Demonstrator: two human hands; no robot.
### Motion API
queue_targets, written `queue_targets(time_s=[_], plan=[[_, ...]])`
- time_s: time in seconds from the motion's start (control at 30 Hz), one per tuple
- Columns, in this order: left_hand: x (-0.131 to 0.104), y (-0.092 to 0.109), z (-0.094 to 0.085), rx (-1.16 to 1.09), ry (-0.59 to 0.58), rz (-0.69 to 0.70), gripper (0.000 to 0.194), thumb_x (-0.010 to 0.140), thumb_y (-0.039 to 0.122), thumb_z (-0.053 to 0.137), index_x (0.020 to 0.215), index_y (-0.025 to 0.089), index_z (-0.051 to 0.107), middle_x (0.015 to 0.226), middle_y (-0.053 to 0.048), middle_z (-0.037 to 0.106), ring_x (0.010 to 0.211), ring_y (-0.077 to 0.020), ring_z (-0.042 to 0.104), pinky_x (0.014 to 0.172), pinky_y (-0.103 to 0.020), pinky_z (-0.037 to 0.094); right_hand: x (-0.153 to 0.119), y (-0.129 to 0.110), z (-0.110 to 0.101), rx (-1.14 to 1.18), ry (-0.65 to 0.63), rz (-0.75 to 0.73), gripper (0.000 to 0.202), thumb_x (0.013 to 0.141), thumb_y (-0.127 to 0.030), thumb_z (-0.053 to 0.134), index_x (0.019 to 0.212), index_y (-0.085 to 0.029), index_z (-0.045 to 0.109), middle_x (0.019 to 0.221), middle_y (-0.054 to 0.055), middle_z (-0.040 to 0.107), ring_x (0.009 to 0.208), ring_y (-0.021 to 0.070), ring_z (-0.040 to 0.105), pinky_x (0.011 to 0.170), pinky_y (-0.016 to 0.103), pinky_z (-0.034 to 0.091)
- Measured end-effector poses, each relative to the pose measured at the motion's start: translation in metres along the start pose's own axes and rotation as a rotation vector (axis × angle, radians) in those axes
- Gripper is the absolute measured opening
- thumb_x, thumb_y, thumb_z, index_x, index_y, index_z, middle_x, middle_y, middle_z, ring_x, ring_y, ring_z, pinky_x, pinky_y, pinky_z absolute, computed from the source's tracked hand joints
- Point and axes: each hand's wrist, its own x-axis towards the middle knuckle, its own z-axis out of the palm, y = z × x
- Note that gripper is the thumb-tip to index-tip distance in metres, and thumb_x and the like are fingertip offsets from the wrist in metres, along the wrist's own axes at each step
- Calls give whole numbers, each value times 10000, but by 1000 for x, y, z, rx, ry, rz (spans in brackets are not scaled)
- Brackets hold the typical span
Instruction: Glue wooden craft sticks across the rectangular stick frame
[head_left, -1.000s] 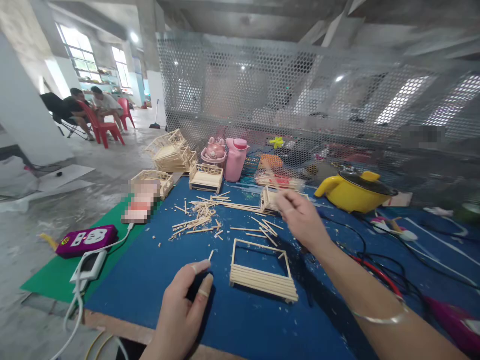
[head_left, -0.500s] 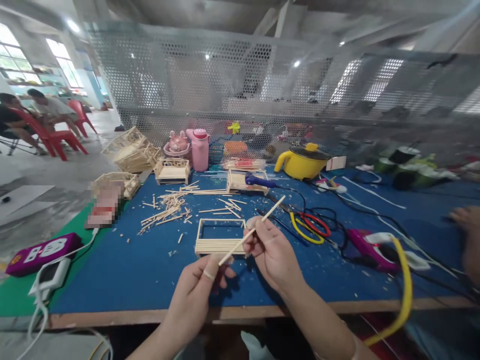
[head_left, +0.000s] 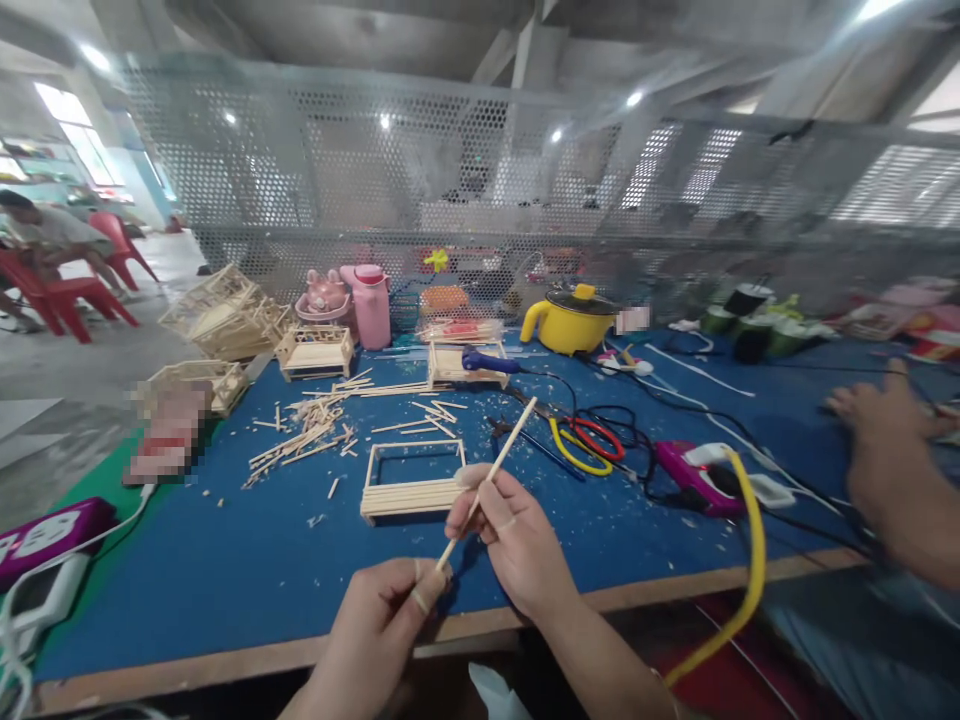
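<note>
A thin wooden stick (head_left: 514,434) slants up to the right between my hands. My left hand (head_left: 386,615) pinches its lower end near the table's front edge. Higher up, my right hand (head_left: 517,535) grips the same stick, with its top end sticking out past the fingers. Just behind my right hand lies a small frame of wooden sticks (head_left: 409,497), its front part covered by several sticks side by side and its back part open. My right fingers hide the frame's right front corner.
Loose sticks (head_left: 307,430) lie scattered at the left. A blue glue gun (head_left: 486,362) rests on another stick frame. Scissors (head_left: 585,445), a purple power strip (head_left: 701,478), a yellow pot (head_left: 577,325) and a pink bottle (head_left: 369,310) stand around. At the right is another person's arm (head_left: 892,470).
The stick has turned steeper, and my left hand has come lower. My view has swung a little to the right. The other person's arm reaches further into view.
</note>
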Motion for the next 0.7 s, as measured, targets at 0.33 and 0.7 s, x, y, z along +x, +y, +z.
queue_targets(time_s=[0.33,0.7], plan=[[0,20,-29,-205,456,301,408,875,268,613,1277,325,566,977,22,741,846,-104,677,754,-186,535,-32,-23,-7,-792,-259,-120,293,943,-338,469,1097,-255,704,923,37,737,939,200,671,835,294,503],[4,24,-31,-452,492,215,117,814,317,690,801,202,679,667,40,668,604,-68,597,569,-145,502,-25,-18,-7,-988,-298,-73,254,930,-341,496,1069,-222,672,706,-9,697,633,139,640,591,220,496]])
